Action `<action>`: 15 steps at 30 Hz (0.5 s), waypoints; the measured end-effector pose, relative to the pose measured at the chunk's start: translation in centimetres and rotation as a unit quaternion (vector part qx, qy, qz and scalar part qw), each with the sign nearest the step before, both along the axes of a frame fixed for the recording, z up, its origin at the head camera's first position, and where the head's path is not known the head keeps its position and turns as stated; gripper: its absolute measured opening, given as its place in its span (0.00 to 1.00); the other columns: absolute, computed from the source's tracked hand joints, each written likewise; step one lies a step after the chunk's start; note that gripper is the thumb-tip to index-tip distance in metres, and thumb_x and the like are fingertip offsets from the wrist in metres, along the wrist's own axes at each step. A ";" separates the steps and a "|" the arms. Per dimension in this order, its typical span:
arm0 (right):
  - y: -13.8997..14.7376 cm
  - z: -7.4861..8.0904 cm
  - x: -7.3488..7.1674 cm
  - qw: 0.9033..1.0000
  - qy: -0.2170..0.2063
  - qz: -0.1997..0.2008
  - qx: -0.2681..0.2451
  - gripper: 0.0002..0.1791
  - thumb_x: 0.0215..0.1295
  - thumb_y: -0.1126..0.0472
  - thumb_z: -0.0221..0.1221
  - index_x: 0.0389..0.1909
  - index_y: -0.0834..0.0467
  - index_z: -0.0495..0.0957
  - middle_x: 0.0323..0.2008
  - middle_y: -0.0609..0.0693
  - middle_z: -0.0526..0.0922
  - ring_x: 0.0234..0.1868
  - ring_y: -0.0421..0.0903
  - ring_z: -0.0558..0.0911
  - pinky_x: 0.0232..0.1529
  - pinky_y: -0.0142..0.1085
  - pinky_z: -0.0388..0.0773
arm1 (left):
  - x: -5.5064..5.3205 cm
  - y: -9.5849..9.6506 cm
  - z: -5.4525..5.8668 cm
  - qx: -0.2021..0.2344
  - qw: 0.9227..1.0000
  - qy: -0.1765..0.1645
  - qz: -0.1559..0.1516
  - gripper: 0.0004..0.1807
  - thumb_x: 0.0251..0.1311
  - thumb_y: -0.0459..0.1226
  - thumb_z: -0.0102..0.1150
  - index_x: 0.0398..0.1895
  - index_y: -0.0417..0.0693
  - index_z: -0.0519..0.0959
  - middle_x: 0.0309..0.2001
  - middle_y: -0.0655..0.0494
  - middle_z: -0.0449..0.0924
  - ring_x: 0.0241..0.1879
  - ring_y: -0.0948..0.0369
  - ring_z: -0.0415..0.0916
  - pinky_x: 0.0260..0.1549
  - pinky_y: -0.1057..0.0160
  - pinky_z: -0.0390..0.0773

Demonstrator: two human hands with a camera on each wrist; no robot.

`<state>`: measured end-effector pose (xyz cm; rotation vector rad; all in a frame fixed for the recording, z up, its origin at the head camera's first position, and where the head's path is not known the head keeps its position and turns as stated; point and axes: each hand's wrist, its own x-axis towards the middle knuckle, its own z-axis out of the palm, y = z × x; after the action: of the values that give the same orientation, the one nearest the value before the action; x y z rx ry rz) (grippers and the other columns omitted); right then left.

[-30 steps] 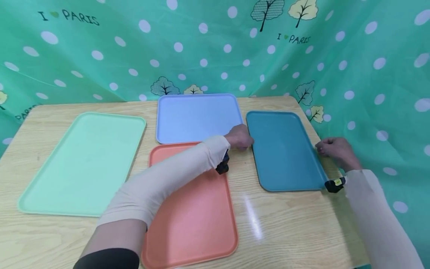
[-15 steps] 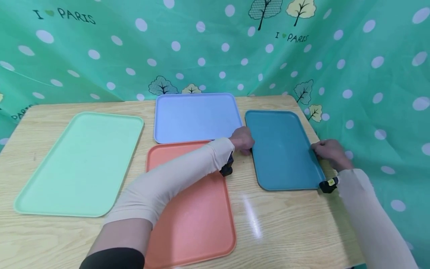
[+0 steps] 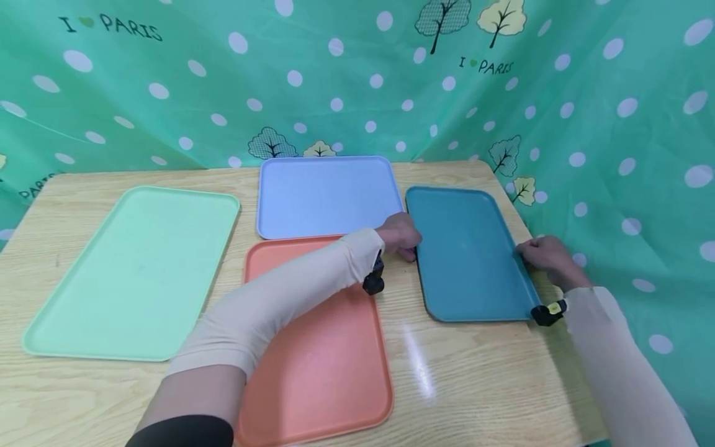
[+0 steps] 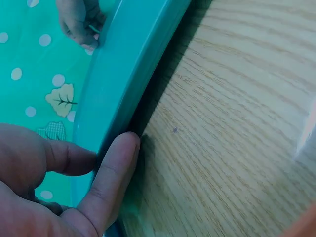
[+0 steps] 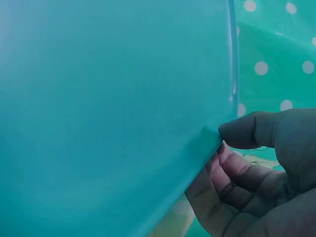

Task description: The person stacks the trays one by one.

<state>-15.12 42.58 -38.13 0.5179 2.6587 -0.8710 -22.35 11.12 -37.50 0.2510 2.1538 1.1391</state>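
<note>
A dark teal tray (image 3: 469,261) lies at the right of the table in the head view. My left hand (image 3: 400,233) pinches its left rim; the left wrist view shows thumb and forefinger (image 4: 112,173) meeting at the edge, with a dark shadow under the rim. On the opposite side, my right hand (image 3: 550,256) grips the right rim. In the right wrist view its thumb (image 5: 247,129) lies on the rim and the other fingers are curled below. Nothing is on the tray.
A lavender tray (image 3: 324,192) sits at the back, close to the teal tray's left side. The coral tray (image 3: 329,366) is in front of it, under my left arm. A mint-green tray (image 3: 134,267) occupies the left. Polka-dot curtain (image 3: 335,74) borders the wooden table (image 3: 475,372).
My right hand has moved left from just beside the teal tray and taken hold of its right rim. The tray has shifted slightly left and toward me. My left hand stays at the left rim.
</note>
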 end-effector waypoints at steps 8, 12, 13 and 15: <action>-0.9 0.7 0.8 1.000 -0.005 0.006 -0.015 0.18 0.71 0.56 0.49 0.40 0.71 0.76 0.40 0.57 0.75 0.37 0.44 0.78 0.37 0.36 0.79 | 0.6 -1.8 0.8 0.041 0.998 -0.027 0.032 0.06 0.66 0.27 0.49 0.30 0.37 0.74 0.24 0.46 0.78 0.26 0.54 0.83 0.43 0.53 0.85; -2.1 1.2 0.8 1.000 0.001 0.007 -0.025 0.23 0.71 0.55 0.50 0.50 0.73 0.75 0.46 0.62 0.78 0.38 0.41 0.80 0.42 0.40 0.83 | 0.4 -3.4 1.0 0.032 0.998 -0.041 0.029 0.06 0.67 0.30 0.49 0.37 0.35 0.75 0.25 0.48 0.79 0.22 0.59 0.81 0.44 0.55 0.84; -2.5 1.3 0.9 1.000 0.002 0.008 -0.030 0.23 0.71 0.55 0.51 0.51 0.73 0.75 0.46 0.62 0.79 0.37 0.41 0.80 0.43 0.42 0.83 | 0.3 -3.9 1.1 0.029 0.998 -0.047 0.028 0.06 0.67 0.31 0.49 0.38 0.35 0.75 0.25 0.48 0.80 0.22 0.60 0.82 0.44 0.56 0.84; -3.4 1.5 1.0 0.999 0.002 0.011 -0.041 0.24 0.71 0.55 0.51 0.52 0.73 0.75 0.44 0.61 0.80 0.36 0.40 0.81 0.44 0.43 0.84 | 0.1 -4.9 1.1 0.030 0.998 -0.057 0.025 0.08 0.68 0.33 0.49 0.40 0.35 0.75 0.26 0.48 0.80 0.22 0.60 0.82 0.45 0.56 0.84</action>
<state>-14.14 39.22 -36.67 0.4656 2.6142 -0.9721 -22.27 6.22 -36.37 0.1552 2.0390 1.2178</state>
